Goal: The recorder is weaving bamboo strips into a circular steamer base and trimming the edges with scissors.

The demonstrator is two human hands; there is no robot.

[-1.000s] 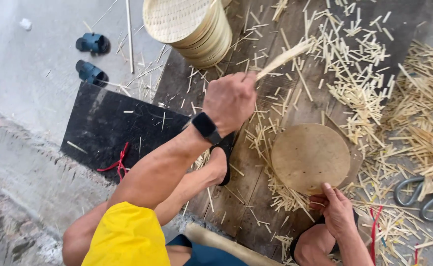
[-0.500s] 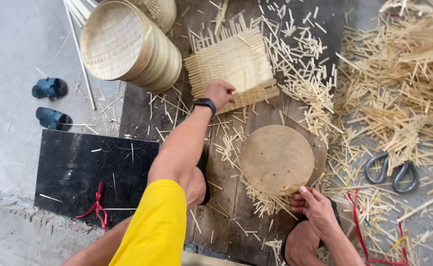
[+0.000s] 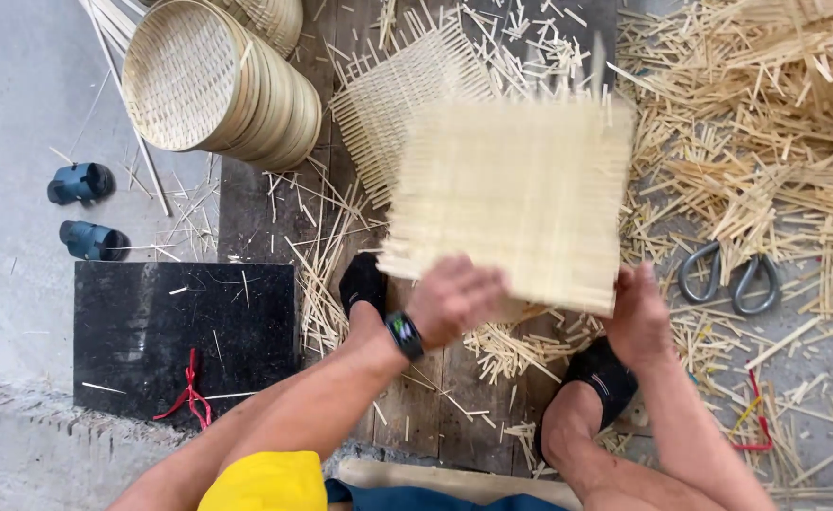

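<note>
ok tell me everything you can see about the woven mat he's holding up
The woven mat is a pale, roughly square sheet of thin bamboo-like strips woven flat, with loose strip ends fringing its edges. It is blurred. Both hands hold it by its near edge, the left hand at the lower left and the right hand at the lower right corner. It is above the dark wooden boards, partly covering a second mat behind.

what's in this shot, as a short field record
left hand: grips near edge of woven mat
right hand: grips same mat, near right corner
mat: flat square, blurred
behind mat: second mat on boards
upper left: stack of trays on its side
right: shears among bamboo scraps
left: black board, two sandals
</note>
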